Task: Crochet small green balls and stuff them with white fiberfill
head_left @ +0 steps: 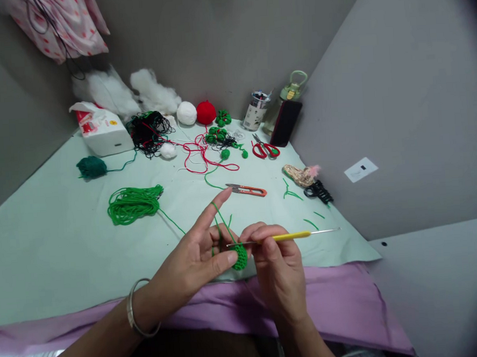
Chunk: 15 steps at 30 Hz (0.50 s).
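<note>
A small round piece of green crochet (239,258) is pinched between the thumb and fingers of my left hand (200,248). Its index finger points up, with a strand of green yarn looped over it and running down to the piece. In my right hand (278,259) is a crochet hook (292,236) with a yellow handle, its thin metal tip lying at the top edge of the crochet. Left of my hands, a loose green yarn skein (133,205) trails a strand toward them. Thread snips (247,190) with orange handles lie just beyond my left fingertip.
Red-handled scissors (265,147), a phone (286,123), a pen cup (254,112) and a bottle (292,91) stand or lie at the back right. White (186,113) and red yarn balls (206,112), black yarn (149,133), stuffing (107,92) and a tissue box (104,133) occupy the back left.
</note>
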Motion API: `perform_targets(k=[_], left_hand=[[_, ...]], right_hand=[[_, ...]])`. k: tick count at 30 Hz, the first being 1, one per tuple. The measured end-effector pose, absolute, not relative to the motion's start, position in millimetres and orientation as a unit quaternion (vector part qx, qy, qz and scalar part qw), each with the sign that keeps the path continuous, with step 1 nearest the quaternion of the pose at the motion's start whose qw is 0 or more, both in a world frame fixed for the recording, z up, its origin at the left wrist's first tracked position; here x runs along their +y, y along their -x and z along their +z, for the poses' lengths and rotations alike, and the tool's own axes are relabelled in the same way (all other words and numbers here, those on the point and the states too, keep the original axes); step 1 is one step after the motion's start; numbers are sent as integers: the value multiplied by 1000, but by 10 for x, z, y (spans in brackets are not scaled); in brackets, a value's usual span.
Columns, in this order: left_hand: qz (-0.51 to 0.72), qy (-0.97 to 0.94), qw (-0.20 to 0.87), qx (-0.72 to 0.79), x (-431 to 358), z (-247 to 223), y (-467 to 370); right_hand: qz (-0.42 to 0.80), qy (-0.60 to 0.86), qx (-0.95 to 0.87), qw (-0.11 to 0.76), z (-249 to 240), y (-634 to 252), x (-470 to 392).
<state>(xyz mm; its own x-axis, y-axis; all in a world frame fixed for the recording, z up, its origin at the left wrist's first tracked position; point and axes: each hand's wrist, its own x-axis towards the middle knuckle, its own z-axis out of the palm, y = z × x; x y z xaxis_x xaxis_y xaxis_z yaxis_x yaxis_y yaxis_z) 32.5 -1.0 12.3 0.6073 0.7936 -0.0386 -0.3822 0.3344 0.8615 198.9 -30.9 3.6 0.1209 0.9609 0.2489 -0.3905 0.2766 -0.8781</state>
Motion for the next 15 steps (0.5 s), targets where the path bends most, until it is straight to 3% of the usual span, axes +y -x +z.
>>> perform_targets(k=[15], left_hand=[[383, -462, 745, 291, 1, 109, -299]], right_hand=[[556, 305, -370, 679, 73, -2018, -301]])
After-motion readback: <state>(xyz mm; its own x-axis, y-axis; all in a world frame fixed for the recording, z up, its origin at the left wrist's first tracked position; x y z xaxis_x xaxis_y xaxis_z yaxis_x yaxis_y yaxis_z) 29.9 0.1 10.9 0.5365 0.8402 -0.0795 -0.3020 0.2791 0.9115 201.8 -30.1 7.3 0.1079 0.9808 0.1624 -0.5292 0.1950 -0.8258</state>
